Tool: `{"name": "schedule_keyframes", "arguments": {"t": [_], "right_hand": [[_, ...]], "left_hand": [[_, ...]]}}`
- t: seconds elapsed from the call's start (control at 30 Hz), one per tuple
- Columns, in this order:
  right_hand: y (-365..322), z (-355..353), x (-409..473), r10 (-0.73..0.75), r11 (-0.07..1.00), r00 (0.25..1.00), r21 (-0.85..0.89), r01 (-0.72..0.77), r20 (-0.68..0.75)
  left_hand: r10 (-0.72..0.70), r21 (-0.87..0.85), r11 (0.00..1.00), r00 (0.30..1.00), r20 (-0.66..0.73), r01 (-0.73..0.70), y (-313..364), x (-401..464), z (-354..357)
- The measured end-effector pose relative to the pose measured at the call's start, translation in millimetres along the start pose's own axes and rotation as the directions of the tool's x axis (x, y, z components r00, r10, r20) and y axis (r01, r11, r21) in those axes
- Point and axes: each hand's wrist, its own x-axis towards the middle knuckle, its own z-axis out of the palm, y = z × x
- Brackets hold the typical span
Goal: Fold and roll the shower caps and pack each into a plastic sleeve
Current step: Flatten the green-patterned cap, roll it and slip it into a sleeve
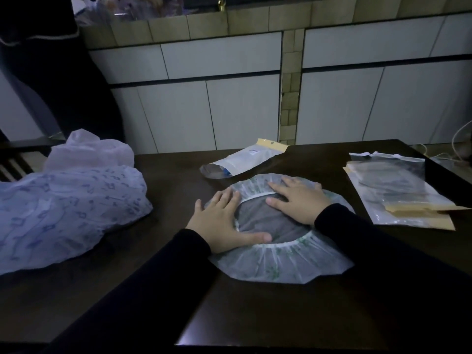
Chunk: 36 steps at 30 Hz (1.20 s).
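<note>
A translucent shower cap (281, 264) with a white elastic rim and faint green print lies spread flat on the dark table (127, 302). My left hand (224, 221) presses flat on its left side, thumb stretched along the elastic opening. My right hand (298, 200) lies flat across the cap's far rim, fingers straight. A filled plastic sleeve (245, 159) with a tan header lies just beyond the cap. A stack of empty clear sleeves (398, 192) rests at the right.
A big heap of pale blue-printed shower caps (66, 205) fills the table's left side. A tiled wall (229, 98) stands behind the table. White cables (457, 139) hang at the far right. The table's near edge runs below my sleeves.
</note>
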Motion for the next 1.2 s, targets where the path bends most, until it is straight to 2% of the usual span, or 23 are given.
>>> {"name": "schedule_keyframes", "arguments": {"t": [0.1, 0.17, 0.3, 0.43, 0.5, 0.57, 0.63, 0.73, 0.8, 0.93, 1.1, 1.2], "right_hand": [[-1.1, -12.5, -16.3, -0.094, 0.993, 0.99, 0.068, 0.101, -0.103], [0.6, -16.0, -29.6, -0.146, 0.987, 0.984, 0.058, 0.152, -0.099], [5.2, 3.2, -39.1, -0.106, 0.994, 0.994, -0.01, 0.106, 0.041], [5.8, 11.0, -32.1, -0.073, 0.995, 0.997, 0.062, 0.072, 0.01], [5.7, 10.0, -37.0, -0.097, 0.977, 0.993, 0.185, 0.109, -0.071], [9.0, 5.5, -50.0, -0.141, 0.922, 0.964, 0.325, 0.211, -0.227], [17.0, -1.7, -69.1, -0.241, 0.878, 0.909, 0.323, 0.354, -0.341], [34.9, -6.5, -98.7, -0.438, 0.819, 0.832, 0.232, 0.525, -0.341], [49.6, -4.1, -112.5, -0.49, 0.8, 0.804, 0.191, 0.568, -0.338], [71.3, 1.9, -123.0, -0.468, 0.791, 0.852, 0.318, 0.522, -0.234], [76.1, 7.2, -119.8, -0.438, 0.787, 0.865, 0.362, 0.5, -0.243], [70.6, 6.0, -119.5, -0.355, 0.809, 0.888, 0.379, 0.449, -0.294]], "left_hand": [[-0.037, -0.081, 0.996, 0.991, -0.129, 0.027, 4.6, -0.5, -5.3], [-0.052, -0.102, 0.994, 0.981, -0.185, 0.033, 10.6, -5.4, -0.7], [-0.064, -0.044, 0.997, 0.992, -0.108, 0.059, 15.6, -10.7, 15.0], [-0.043, -0.066, 0.997, 0.99, -0.136, 0.035, 8.2, -0.7, 12.7], [-0.019, -0.12, 0.993, 0.992, -0.127, 0.004, 7.2, -2.2, 11.2], [0.062, -0.191, 0.977, 0.985, -0.159, -0.092, 6.5, -10.0, 5.0], [0.188, -0.291, 0.92, 0.949, -0.255, -0.261, 0.6, -21.7, -3.2], [0.393, -0.374, 0.76, 0.835, -0.386, -0.531, -10.8, -40.7, -4.6], [0.475, -0.355, 0.719, 0.796, -0.375, -0.597, -14.8, -48.8, 0.9], [0.463, -0.435, 0.738, 0.856, -0.229, -0.516, -18.1, -53.7, 6.3], [0.419, -0.479, 0.738, 0.879, -0.229, -0.476, -22.6, -52.9, 9.5], [0.387, -0.552, 0.692, 0.884, -0.261, -0.466, -25.3, -53.6, 10.1]]}}
